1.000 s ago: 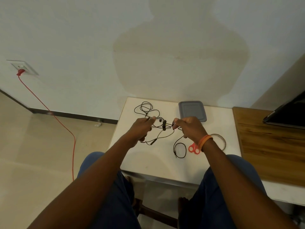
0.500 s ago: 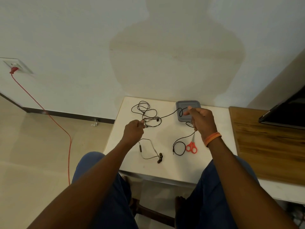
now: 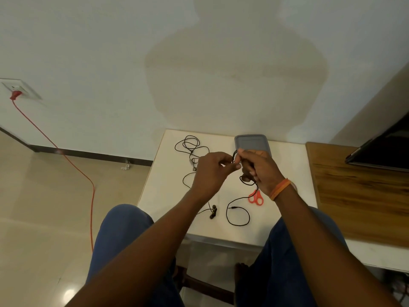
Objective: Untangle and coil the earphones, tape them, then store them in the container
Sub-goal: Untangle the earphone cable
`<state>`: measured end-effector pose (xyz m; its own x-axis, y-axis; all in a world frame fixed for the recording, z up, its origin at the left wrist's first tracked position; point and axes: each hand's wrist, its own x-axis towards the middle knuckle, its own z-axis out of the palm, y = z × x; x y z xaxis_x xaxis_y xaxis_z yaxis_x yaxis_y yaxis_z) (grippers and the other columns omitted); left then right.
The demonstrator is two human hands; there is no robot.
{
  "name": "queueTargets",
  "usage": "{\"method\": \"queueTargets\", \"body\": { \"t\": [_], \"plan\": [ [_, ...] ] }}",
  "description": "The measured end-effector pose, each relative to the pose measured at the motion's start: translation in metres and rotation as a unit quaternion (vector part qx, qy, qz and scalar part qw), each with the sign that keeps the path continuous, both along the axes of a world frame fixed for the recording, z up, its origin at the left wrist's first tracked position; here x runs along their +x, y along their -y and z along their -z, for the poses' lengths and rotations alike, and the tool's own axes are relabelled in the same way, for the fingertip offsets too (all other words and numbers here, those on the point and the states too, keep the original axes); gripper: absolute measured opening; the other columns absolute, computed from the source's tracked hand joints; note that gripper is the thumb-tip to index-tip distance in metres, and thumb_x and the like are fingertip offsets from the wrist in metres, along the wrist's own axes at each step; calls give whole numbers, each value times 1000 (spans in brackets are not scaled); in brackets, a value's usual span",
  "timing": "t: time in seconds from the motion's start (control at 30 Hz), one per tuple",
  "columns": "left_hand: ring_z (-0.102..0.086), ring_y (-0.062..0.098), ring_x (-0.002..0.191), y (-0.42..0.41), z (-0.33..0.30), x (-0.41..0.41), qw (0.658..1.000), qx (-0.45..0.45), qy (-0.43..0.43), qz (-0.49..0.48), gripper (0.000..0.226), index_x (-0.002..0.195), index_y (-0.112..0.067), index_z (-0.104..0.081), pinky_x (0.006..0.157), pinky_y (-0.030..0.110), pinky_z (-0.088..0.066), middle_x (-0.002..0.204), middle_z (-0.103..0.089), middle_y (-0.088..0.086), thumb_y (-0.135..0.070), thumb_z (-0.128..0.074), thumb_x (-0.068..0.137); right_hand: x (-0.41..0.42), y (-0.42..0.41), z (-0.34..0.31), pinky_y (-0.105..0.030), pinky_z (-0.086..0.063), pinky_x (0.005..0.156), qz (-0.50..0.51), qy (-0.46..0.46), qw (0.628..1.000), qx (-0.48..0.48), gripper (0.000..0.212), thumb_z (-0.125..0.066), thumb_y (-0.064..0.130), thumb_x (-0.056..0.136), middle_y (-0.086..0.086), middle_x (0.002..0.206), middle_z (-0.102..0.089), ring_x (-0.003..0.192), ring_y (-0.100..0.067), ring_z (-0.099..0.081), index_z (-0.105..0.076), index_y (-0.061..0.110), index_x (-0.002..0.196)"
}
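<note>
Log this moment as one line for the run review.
stage: coiling | left hand: pinching cable | right hand: holding earphones cable | container: lid on | scissors: untouched | tape: not visible

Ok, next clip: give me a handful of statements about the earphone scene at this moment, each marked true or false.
1. Both hands are raised over the table, pinching black earphone cable: the left hand and the right hand meet in the middle. True.
2. The red scissors are held in the right hand. False: they lie on the white table, near the right wrist.
3. The grey container has its lid off. False: it looks closed, standing at the table's far edge.
4. A pair of earbuds lies on the table near its front edge. True.
5. The cable is fully coiled and taped. False: loose loops sprawl across the table.
</note>
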<state>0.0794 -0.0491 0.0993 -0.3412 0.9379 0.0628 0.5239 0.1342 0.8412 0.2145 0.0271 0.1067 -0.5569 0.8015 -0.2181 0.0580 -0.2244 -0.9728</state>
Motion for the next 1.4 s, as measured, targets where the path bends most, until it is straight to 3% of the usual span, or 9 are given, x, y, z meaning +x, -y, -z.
{"method": "queueTargets", "body": {
  "t": [0.13,0.27,0.33,0.43,0.63,0.8,0.93,1.23,1.4],
  "plan": [
    [-62,11,73,-3,-3,-5,978,-34,193,-77,15,89,-11,-69,67,29,-53,82,-70,0,-19,-58,96,2,-1,-1,-23,-34,43,31,43,999,-9,38,-49,28,98,0,39,-34,36,-11,-27,-62,8,69],
    [-59,21,74,-8,-4,-20,787,-27,589,-184,19,87,-3,-59,71,30,-53,81,-63,11,-10,-47,102,12,-12,6,-23,-37,45,61,218,970,89,39,-61,37,91,-2,45,-48,40,-12,-42,-63,6,68],
    [-57,19,67,-13,-1,-32,702,-12,672,-235,26,81,-3,-54,67,28,-53,74,-57,9,-10,-43,103,16,-12,5,-23,-37,46,19,224,971,78,42,-64,42,88,-1,48,-47,42,-11,-40,-61,5,69],
    [-53,16,59,-20,8,-52,664,-30,688,-290,33,73,-3,-51,46,22,-52,64,-53,7,-10,-41,104,22,-14,-2,-28,-34,56,-2,126,992,-8,40,-61,43,89,3,44,-40,41,-9,-34,-54,11,65],
    [-56,15,33,-27,27,-83,704,-81,601,-369,15,76,1,-53,38,19,-47,55,-57,11,7,-51,90,39,-24,-7,-40,-40,79,-83,-46,985,-147,40,-60,51,80,-2,65,-54,85,-26,-62,-50,19,59],
    [-57,15,35,-33,33,-96,708,-53,563,-424,15,76,1,-55,38,20,-48,64,-59,13,6,-55,90,44,-24,-13,-22,-30,46,-80,-54,970,-224,41,-61,48,80,3,50,-38,38,-8,-32,-67,8,79],
    [-59,18,53,-29,42,-101,717,-59,539,-439,15,79,0,-56,41,23,-51,67,-59,12,3,-54,93,48,-22,-10,-24,-15,47,-139,-22,974,-178,30,-56,28,87,4,46,-35,40,-5,-26,-73,5,83],
    [-63,25,58,-3,65,-72,801,-168,415,-399,9,99,9,-60,43,28,-56,71,-63,17,5,-54,93,34,-22,-12,-28,-32,52,-23,-145,975,-164,27,-55,25,86,4,47,-36,46,-11,-35,-71,9,71],
    [-64,30,68,4,49,-53,814,-325,418,-237,12,105,7,-53,69,44,-56,87,-64,23,3,-42,101,26,-23,-6,-20,-20,43,-8,-80,989,-120,30,-48,21,97,5,48,-30,40,-6,-24,-66,4,80]
  ]
}}
